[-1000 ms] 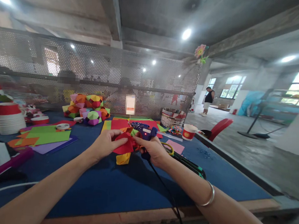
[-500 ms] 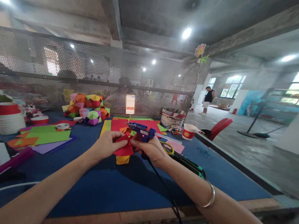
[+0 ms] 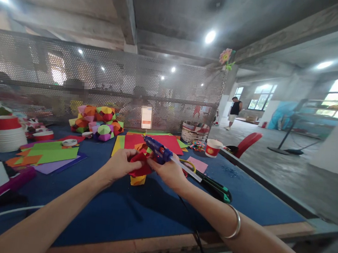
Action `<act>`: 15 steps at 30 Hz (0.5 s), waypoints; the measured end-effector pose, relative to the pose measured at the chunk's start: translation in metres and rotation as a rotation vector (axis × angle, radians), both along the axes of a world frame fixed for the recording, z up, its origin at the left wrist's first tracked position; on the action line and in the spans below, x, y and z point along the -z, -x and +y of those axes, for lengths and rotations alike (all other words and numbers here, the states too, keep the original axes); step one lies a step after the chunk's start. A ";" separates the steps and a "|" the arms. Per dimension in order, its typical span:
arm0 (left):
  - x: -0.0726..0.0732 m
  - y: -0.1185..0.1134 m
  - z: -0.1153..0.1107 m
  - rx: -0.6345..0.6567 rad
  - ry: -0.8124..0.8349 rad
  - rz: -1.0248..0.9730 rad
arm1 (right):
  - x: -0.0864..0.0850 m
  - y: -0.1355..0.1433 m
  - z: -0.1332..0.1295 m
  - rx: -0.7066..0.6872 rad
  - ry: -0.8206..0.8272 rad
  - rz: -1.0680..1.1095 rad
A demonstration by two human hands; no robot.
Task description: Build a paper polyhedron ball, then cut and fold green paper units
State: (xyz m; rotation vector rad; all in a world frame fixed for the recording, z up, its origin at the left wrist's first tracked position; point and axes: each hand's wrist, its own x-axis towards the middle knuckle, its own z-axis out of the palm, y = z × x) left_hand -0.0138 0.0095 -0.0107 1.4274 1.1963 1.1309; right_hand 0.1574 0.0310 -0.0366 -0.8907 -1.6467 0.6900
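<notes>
My left hand [image 3: 122, 162] pinches a folded red paper piece [image 3: 139, 167] between thumb and fingers. My right hand [image 3: 171, 174] is closed around a blue hot glue gun [image 3: 158, 148], and its thumb and fingertips also touch the right side of the red paper. A clear glue stick [image 3: 187, 170] juts from the gun's back end. The nozzle points away and to the left, above the paper. Just below the red piece shows a yellow folded paper part [image 3: 138, 180]; whether they are joined is hidden.
Red paper sheets [image 3: 170, 143] lie behind my hands. A green-and-black cutter [image 3: 216, 189] is beside my right forearm. Colourful paper balls [image 3: 105, 132], a woven basket [image 3: 195, 132], a paper cup [image 3: 213, 148] and stacked cups [image 3: 7, 139] stand around. A person [image 3: 234, 112] stands far right.
The glue gun has turned in my right hand, so its back end and glue stick now tilt down toward me. My left hand still holds the red paper in about the same place.
</notes>
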 end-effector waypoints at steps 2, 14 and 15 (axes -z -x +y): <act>-0.001 -0.001 0.000 -0.018 0.007 0.003 | 0.001 0.001 -0.001 -0.001 -0.007 0.016; -0.003 0.004 0.001 -0.053 0.032 0.052 | -0.019 -0.023 0.009 0.008 0.133 0.017; -0.003 0.005 0.001 -0.056 0.031 0.048 | -0.021 -0.033 0.014 0.025 0.154 0.033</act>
